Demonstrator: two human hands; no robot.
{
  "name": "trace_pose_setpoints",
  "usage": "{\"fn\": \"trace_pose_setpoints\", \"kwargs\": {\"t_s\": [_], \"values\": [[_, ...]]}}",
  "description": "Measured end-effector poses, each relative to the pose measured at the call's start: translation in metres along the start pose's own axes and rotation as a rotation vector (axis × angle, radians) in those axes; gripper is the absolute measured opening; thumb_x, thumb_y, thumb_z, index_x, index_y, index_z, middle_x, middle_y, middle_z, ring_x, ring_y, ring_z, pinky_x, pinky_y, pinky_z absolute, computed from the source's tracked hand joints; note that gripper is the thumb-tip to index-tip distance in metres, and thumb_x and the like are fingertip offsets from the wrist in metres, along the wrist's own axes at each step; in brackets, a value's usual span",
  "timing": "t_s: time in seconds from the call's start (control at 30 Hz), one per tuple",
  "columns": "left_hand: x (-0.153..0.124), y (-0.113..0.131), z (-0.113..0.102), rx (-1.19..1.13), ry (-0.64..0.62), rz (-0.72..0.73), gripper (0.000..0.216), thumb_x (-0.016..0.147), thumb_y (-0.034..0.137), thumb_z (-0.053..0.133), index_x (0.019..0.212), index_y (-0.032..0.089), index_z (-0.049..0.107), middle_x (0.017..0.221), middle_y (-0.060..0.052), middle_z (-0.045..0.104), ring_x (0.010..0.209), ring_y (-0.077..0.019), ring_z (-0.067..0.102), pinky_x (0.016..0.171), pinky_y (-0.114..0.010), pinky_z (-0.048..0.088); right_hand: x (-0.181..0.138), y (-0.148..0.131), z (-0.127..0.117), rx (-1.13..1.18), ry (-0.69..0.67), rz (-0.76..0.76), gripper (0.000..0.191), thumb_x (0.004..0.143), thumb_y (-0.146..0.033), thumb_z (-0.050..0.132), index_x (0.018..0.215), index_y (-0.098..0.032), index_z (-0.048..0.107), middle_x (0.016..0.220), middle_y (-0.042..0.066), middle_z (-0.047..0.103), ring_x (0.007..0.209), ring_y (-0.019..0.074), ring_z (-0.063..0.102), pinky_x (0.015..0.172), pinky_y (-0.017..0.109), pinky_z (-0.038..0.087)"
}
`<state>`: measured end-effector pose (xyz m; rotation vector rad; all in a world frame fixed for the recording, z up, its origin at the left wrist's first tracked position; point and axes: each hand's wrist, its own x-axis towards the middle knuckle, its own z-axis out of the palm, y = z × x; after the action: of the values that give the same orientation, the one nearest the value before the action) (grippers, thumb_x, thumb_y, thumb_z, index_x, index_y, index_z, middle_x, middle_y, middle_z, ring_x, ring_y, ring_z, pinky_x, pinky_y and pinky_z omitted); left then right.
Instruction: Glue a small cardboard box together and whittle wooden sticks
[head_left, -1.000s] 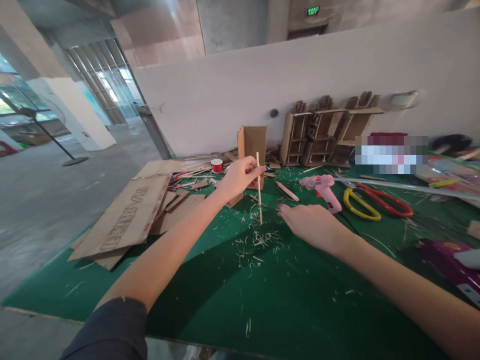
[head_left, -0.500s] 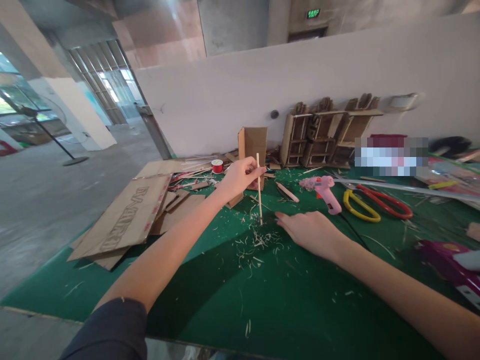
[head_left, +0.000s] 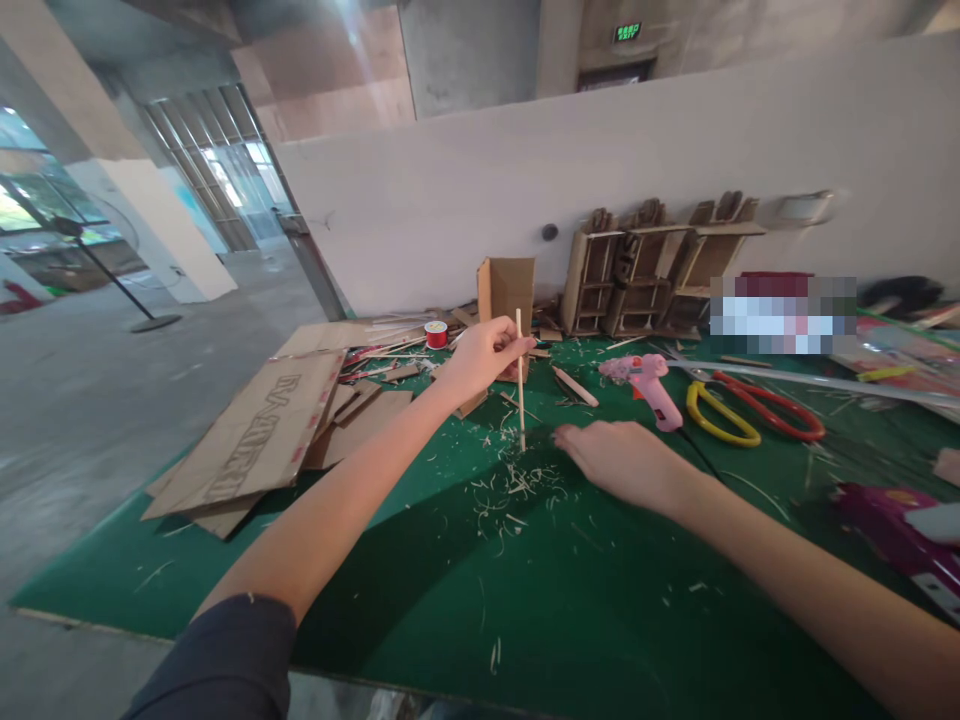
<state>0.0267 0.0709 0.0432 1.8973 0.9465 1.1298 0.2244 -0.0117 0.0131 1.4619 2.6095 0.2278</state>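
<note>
My left hand [head_left: 487,352] pinches a thin wooden stick [head_left: 521,395] near its upper end. The stick stands close to upright, its lower tip down at a scatter of pale wood shavings [head_left: 517,480] on the green tabletop [head_left: 450,620]. To the right of that tip, my right hand [head_left: 619,458] rests low over the table with its fingers drawn together. Whatever those fingers hold, if anything, is hidden. A pink glue gun [head_left: 652,390] lies just beyond my right hand, and a pale slim pointed object [head_left: 576,386] lies between it and the stick.
Flat cardboard [head_left: 255,430] is stacked at the left. A red thread spool [head_left: 436,334], an upright cardboard piece [head_left: 510,285] and cardboard structures [head_left: 637,275] stand at the back. Scissors with red and yellow handles [head_left: 724,420] and a purple tool [head_left: 900,540] lie right.
The fingers of my right hand have drawn closer together. My left hand and the stick are almost unmoved; the whole view has shifted slightly.
</note>
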Motion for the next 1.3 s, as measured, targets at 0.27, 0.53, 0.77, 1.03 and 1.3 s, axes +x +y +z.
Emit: {"fn": "trace_pose_setpoints", "kwargs": {"t_s": [0.27,0.53,0.77,1.03,1.3], "values": [[-0.0001,-0.0010,0.0010,0.016,0.012,-0.007,0.028,0.084,0.039,0.062,0.073,0.018,0.047,0.065,0.000,0.060,0.054,-0.0098,0.062,0.055,-0.025,0.056,0.0075,0.0011,0.0021,-0.046,0.077,0.086,0.044,0.099,-0.030,0.022,0.126,-0.012,0.052,0.086,0.015,0.072,0.076,0.0292,0.071,0.055,0.036,0.051],[-0.0015,0.0042,-0.0002,0.021,0.007,-0.032,0.027,0.083,0.038,0.064,0.074,0.018,0.049,0.064,-0.001,0.061,0.054,-0.0102,0.062,0.054,-0.025,0.055,0.0003,-0.0031,0.0091,-0.070,0.034,0.018,0.050,0.100,-0.034,0.023,0.140,-0.011,0.043,0.081,0.014,0.073,0.071,0.0272,0.071,0.056,0.035,0.052],[-0.0019,0.0023,-0.0004,0.025,0.023,-0.027,0.027,0.083,0.038,0.064,0.073,0.018,0.049,0.061,0.000,0.059,0.052,-0.0106,0.062,0.052,-0.024,0.055,0.0038,-0.0006,0.0085,-0.025,-0.021,0.060,0.050,0.099,-0.033,0.021,0.136,-0.013,0.047,0.088,0.015,0.073,0.075,0.0280,0.071,0.057,0.035,0.051],[-0.0027,0.0042,-0.0009,0.041,0.021,-0.027,0.027,0.083,0.038,0.064,0.072,0.018,0.049,0.060,0.000,0.060,0.051,-0.0116,0.063,0.049,-0.024,0.053,0.0032,-0.0024,0.0087,-0.081,0.046,0.086,0.050,0.099,-0.031,0.020,0.138,-0.011,0.044,0.086,0.014,0.073,0.074,0.0292,0.071,0.054,0.035,0.050],[-0.0031,0.0042,-0.0005,0.058,0.026,-0.018,0.028,0.082,0.038,0.065,0.071,0.018,0.049,0.060,0.000,0.060,0.052,-0.0121,0.064,0.049,-0.024,0.053,0.0019,-0.0004,0.0097,-0.110,0.041,0.045,0.049,0.099,-0.033,0.022,0.139,-0.014,0.044,0.082,0.012,0.074,0.071,0.0287,0.071,0.052,0.034,0.049]]}}
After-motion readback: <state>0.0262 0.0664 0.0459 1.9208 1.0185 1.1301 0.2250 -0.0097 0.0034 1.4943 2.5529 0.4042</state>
